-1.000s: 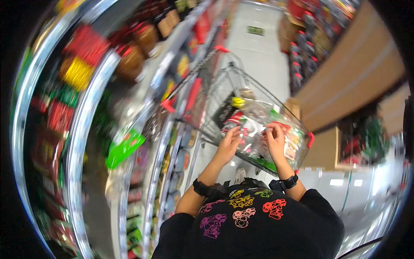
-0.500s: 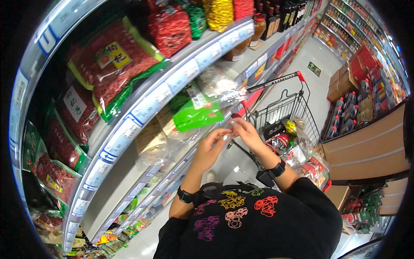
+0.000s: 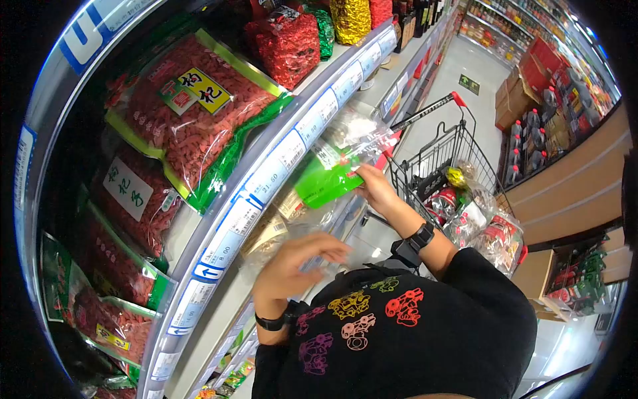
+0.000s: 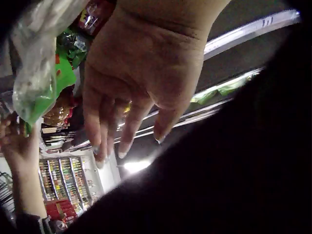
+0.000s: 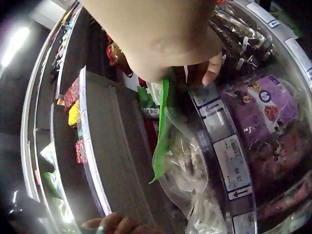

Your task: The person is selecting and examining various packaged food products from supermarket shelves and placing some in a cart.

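Note:
The right hand [image 3: 380,189] pinches the edge of a green-topped clear bag [image 3: 325,183] that hangs over the shelf front. Seen from the right wrist, the bag [image 5: 183,161] hangs below that hand [image 5: 170,39], its pale contents showing through the plastic. The left hand [image 3: 292,266], blurred in the head view, hovers by the lower shelf and holds nothing. Its fingers are relaxed and spread in the left wrist view, where the hand [image 4: 141,78] is large and the bag [image 4: 46,92] is to its left.
Large bags of red dried berries [image 3: 199,106] fill the shelf at left, behind a price-tag rail [image 3: 266,179]. A shopping cart [image 3: 445,149] with several packages [image 3: 488,233] stands at right. Boxes [image 3: 512,100] and dark bottles [image 3: 531,139] line the aisle's far side.
The hands, earlier close together, have separated. The right hand has taken hold of the green-topped bag; the left has moved down and left. The view has turned from the cart to the shelf.

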The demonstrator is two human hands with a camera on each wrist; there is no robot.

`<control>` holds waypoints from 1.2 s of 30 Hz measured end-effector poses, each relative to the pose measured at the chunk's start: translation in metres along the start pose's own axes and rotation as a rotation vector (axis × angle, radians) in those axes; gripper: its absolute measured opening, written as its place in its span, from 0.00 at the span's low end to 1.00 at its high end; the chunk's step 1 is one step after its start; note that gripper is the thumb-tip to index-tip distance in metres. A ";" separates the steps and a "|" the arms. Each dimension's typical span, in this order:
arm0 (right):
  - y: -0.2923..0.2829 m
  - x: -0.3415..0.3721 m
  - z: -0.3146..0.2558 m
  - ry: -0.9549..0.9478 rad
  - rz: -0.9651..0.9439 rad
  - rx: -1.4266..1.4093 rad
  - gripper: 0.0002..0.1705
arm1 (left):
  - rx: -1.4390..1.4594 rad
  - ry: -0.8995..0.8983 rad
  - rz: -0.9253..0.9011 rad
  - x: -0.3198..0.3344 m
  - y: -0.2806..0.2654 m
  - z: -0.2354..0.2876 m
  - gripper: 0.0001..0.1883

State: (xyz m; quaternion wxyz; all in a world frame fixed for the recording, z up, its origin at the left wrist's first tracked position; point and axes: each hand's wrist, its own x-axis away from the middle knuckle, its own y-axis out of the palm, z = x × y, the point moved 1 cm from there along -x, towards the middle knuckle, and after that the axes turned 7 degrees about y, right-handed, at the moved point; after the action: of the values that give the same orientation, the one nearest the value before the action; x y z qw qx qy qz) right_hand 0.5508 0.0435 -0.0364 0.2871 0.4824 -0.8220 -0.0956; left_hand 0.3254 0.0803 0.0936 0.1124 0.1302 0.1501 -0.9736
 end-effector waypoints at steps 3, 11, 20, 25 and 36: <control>0.004 0.007 -0.006 0.003 -0.013 0.004 0.14 | -0.258 -0.326 0.373 0.003 -0.011 -0.020 0.10; 0.004 0.013 -0.013 -0.040 -0.050 0.233 0.15 | -0.760 -0.521 0.545 -0.017 -0.004 -0.021 0.16; 0.000 0.012 -0.002 -0.550 -0.026 0.727 0.10 | -0.553 -0.153 0.859 -0.003 0.008 -0.011 0.09; 0.004 0.048 -0.024 -0.576 -0.103 0.876 0.12 | -0.464 0.075 1.031 -0.009 0.033 0.005 0.07; -0.054 0.104 -0.049 -0.701 -0.405 0.787 0.41 | -0.606 0.489 1.011 -0.061 0.109 0.037 0.09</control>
State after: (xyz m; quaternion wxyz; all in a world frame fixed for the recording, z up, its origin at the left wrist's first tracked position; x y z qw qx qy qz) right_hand 0.5801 -0.0670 0.0196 -0.2290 0.6407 -0.7328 0.0103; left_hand 0.4024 -0.0224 0.1166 0.5524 0.3657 0.3602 -0.6567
